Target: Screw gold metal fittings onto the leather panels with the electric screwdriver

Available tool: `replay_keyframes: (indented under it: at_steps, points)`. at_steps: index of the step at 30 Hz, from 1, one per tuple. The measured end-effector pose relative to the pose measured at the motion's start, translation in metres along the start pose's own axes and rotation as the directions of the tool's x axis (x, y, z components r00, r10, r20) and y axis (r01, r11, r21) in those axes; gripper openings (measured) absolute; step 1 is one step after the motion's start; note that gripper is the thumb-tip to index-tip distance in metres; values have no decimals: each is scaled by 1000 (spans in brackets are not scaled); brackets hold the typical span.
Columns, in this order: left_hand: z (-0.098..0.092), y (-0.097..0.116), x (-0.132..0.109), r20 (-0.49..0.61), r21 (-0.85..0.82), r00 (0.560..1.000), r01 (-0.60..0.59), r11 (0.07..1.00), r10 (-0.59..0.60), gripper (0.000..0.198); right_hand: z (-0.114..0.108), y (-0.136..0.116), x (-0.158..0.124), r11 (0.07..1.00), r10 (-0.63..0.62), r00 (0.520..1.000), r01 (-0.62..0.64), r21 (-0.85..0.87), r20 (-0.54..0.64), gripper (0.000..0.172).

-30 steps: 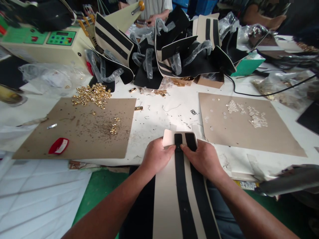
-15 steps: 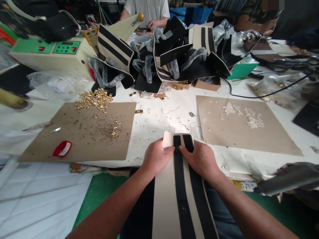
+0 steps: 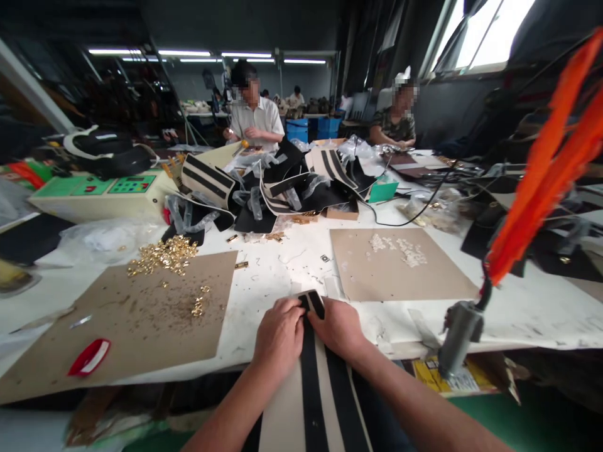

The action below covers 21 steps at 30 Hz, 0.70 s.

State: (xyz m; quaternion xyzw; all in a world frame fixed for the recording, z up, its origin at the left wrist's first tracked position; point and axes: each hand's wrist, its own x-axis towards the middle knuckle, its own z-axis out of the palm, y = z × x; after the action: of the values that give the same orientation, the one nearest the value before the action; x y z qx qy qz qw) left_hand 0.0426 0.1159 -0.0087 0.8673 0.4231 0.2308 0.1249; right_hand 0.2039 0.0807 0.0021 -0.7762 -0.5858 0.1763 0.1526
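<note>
A long cream panel with two black stripes (image 3: 311, 370) runs from my lap up to the table's front edge. My left hand (image 3: 281, 333) is closed on the left side of its far end, fingers over the top near the stripe. On the right side of that same end, my right hand (image 3: 340, 326) grips with its thumb lying across the stripes. Both hands are close together. Whatever lies under the fingers is hidden.
Gold metal clasps (image 3: 164, 254) are heaped on a brown board (image 3: 155, 339) with a red ring (image 3: 89, 356). Small clear pieces (image 3: 409, 252) lie on another board (image 3: 362, 282). Striped panels (image 3: 207, 179) pile up behind. A grey tool with orange strips (image 3: 459, 336) hangs right. Two people sit opposite.
My view has tilted up and turned right, bringing the room and the orange strips into sight. The fingers of my left hand have moved over the panel's far end; both hands still hold it.
</note>
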Motion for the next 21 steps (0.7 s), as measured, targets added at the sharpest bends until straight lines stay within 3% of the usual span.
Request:
replay_keyframes:
  at_steps: [5,11,15,21]
  points:
    - [18,-11,-6,-124,-190,991,29,981,-54,17,0,0,0,998,-24,998,27,62,-52,22]
    - [37,-35,-10,-186,-317,978,33,948,-97,24,-10,13,0,972,-43,988,76,223,-148,24]
    - [40,-39,-9,-192,-306,977,30,952,-92,28,-35,67,17,953,68,961,16,302,-267,32]
    - [41,-41,-8,-217,-285,975,-18,958,-46,31,-78,177,55,922,380,844,-310,234,-379,33]
